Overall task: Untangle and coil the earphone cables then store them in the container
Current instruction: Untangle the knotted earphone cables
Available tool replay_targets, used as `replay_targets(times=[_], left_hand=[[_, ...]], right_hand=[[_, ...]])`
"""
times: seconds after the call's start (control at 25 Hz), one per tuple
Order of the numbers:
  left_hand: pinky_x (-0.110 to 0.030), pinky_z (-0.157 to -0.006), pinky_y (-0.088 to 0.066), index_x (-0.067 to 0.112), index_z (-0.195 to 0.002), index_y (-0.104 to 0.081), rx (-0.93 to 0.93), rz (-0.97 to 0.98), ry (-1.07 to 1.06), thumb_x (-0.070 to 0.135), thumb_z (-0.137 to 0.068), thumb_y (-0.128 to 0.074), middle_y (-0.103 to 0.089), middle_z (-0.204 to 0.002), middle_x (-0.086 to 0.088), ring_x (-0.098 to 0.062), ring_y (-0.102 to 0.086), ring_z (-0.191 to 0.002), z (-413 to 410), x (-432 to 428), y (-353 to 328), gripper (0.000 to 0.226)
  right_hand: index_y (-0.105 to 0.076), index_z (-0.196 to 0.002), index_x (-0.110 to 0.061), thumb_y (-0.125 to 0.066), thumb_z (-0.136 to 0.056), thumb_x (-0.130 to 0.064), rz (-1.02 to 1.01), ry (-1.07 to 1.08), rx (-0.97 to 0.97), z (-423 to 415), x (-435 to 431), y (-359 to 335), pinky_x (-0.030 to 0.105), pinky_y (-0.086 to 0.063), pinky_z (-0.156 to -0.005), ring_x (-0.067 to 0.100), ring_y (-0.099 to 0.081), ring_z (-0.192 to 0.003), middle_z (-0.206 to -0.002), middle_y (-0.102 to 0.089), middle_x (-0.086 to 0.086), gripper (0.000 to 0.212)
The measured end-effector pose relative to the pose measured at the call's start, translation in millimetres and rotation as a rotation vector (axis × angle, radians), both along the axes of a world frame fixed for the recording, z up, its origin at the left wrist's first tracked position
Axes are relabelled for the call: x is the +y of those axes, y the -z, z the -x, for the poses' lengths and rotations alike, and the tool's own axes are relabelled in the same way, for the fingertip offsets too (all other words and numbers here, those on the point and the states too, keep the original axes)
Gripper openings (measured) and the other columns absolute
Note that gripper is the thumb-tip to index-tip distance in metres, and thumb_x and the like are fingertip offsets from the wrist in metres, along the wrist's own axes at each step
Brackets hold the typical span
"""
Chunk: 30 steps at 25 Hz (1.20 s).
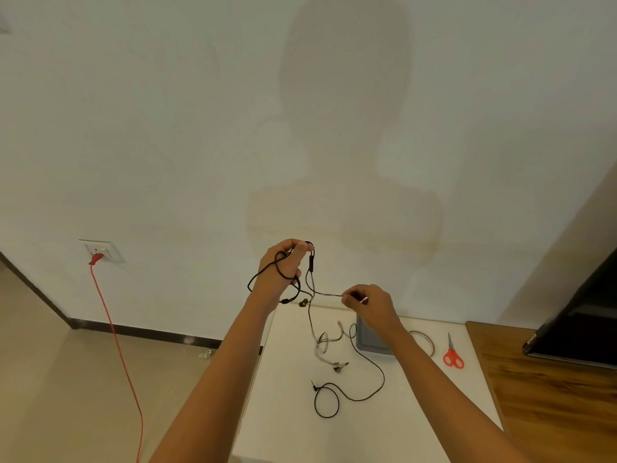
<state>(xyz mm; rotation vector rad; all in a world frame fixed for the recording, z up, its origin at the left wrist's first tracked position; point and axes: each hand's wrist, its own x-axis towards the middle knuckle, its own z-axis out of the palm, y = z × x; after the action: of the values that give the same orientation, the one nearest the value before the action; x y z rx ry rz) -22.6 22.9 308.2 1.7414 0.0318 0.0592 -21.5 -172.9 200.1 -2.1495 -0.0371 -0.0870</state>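
Note:
My left hand [283, 265] is raised above the white table [293, 412], closed on a black earphone cable [367, 392] that loops around the hand and wrist. The cable's inline remote hangs just right of that hand, and its tail with the plug trails in a loop on the table. My right hand [370, 304], lower and to the right, pinches a pale grey earphone cable [322, 345]. This cable runs taut toward my left hand and drops in a tangle onto the table. A grey container [367, 342] lies flat behind my right forearm, partly hidden.
Red-handled scissors [452, 354] and a roll of tape [424, 340] lie at the table's right. A wooden surface [547, 396] with a dark device [581, 325] adjoins it. A red cord [117, 345] hangs from a wall socket [100, 250] on the left.

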Motion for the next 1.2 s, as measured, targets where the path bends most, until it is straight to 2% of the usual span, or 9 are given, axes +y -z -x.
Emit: replay_targets(times=[0.08,0.24,0.4,0.48,0.64,0.8,0.92,1.08,1.2], left_hand=[[-0.020,-0.044,-0.035,0.018,-0.091,-0.073,-0.025,-0.015,0.010,0.024,-0.095,-0.052,-0.042,-0.050,0.010,-0.015,-0.041,-0.049,0.5,-0.1,-1.1,0.022],[-0.021,-0.046,-0.035,0.019,-0.089,-0.073,-0.068,0.035,0.079,0.025,-0.097,-0.051,-0.040,-0.051,0.011,-0.016,-0.036,-0.050,3.0,-2.8,-10.5,0.024],[-0.019,-0.044,-0.033,0.017,-0.093,-0.071,-0.104,0.159,0.175,0.026,-0.099,-0.049,-0.034,-0.055,0.008,-0.010,-0.035,-0.043,5.6,-6.8,-29.5,0.025],[-0.017,-0.043,-0.032,0.013,-0.095,-0.070,-0.126,0.194,0.193,0.025,-0.100,-0.048,-0.031,-0.055,0.007,-0.009,-0.034,-0.042,7.1,-9.3,-36.9,0.025],[-0.016,-0.042,-0.032,0.012,-0.094,-0.068,-0.164,0.232,0.166,0.024,-0.100,-0.048,-0.033,-0.051,0.012,-0.008,-0.032,-0.042,7.8,-9.2,-43.4,0.025],[-0.016,-0.042,-0.029,0.019,-0.095,-0.068,-0.192,0.303,0.126,0.026,-0.101,-0.045,-0.028,-0.055,0.010,-0.009,-0.029,-0.044,6.2,-1.1,-48.0,0.024],[-0.016,-0.042,-0.030,0.020,-0.096,-0.069,-0.201,0.289,0.118,0.026,-0.101,-0.046,-0.029,-0.056,0.008,-0.010,-0.029,-0.045,5.1,0.9,-51.0,0.024],[-0.018,-0.043,-0.031,0.020,-0.096,-0.069,-0.202,0.268,0.158,0.027,-0.100,-0.047,-0.031,-0.055,0.009,-0.009,-0.030,-0.044,8.3,-5.9,-51.5,0.024],[-0.016,-0.042,-0.031,0.020,-0.097,-0.068,-0.226,0.283,0.194,0.025,-0.101,-0.046,-0.035,-0.051,0.015,-0.007,-0.030,-0.042,11.3,-9.6,-56.4,0.023]], right_hand=[[-0.071,-0.098,-0.016,-0.059,-0.092,-0.026,0.049,-0.028,0.027,-2.4,2.4,1.9,0.011,-0.040,-0.064,0.011,-0.057,-0.079,-0.091,-0.067,0.001,0.016],[-0.065,-0.104,-0.022,-0.054,-0.094,-0.017,-0.170,-0.054,0.119,0.2,13.8,1.3,0.030,-0.052,-0.081,0.020,-0.059,-0.090,-0.103,-0.062,0.001,0.016],[-0.040,-0.136,-0.029,-0.071,-0.082,-0.015,-0.249,-0.342,0.273,9.5,33.0,-1.1,0.033,-0.040,-0.102,0.012,-0.044,-0.122,-0.136,-0.043,-0.008,0.063],[-0.037,-0.137,-0.032,-0.072,-0.082,-0.018,-0.221,-0.465,0.308,14.6,43.6,4.4,0.035,-0.030,-0.108,0.009,-0.033,-0.127,-0.141,-0.040,-0.010,0.066],[-0.048,-0.121,-0.023,-0.069,-0.085,-0.018,-0.258,-0.432,0.355,23.1,53.9,33.0,0.032,-0.040,-0.101,0.005,-0.049,-0.117,-0.126,-0.055,-0.007,0.042],[-0.054,-0.115,-0.019,-0.062,-0.084,-0.012,-0.123,-0.389,0.534,36.4,47.6,72.6,0.030,-0.049,-0.087,0.012,-0.061,-0.087,-0.097,-0.065,0.006,0.033],[-0.048,-0.124,-0.023,-0.067,-0.083,-0.015,-0.022,-0.381,0.600,48.3,46.2,87.2,0.028,-0.051,-0.085,0.011,-0.058,-0.081,-0.093,-0.059,0.003,0.046],[-0.032,-0.133,-0.044,-0.079,-0.074,-0.025,-0.254,-0.325,0.518,35.1,62.9,73.4,0.019,-0.051,-0.067,0.012,-0.060,-0.075,-0.086,-0.063,0.003,0.077],[-0.054,-0.120,-0.029,-0.072,-0.081,-0.026,-0.264,-0.404,0.520,21.5,79.8,47.6,0.020,-0.050,-0.063,0.010,-0.057,-0.064,-0.077,-0.062,0.000,0.043]])
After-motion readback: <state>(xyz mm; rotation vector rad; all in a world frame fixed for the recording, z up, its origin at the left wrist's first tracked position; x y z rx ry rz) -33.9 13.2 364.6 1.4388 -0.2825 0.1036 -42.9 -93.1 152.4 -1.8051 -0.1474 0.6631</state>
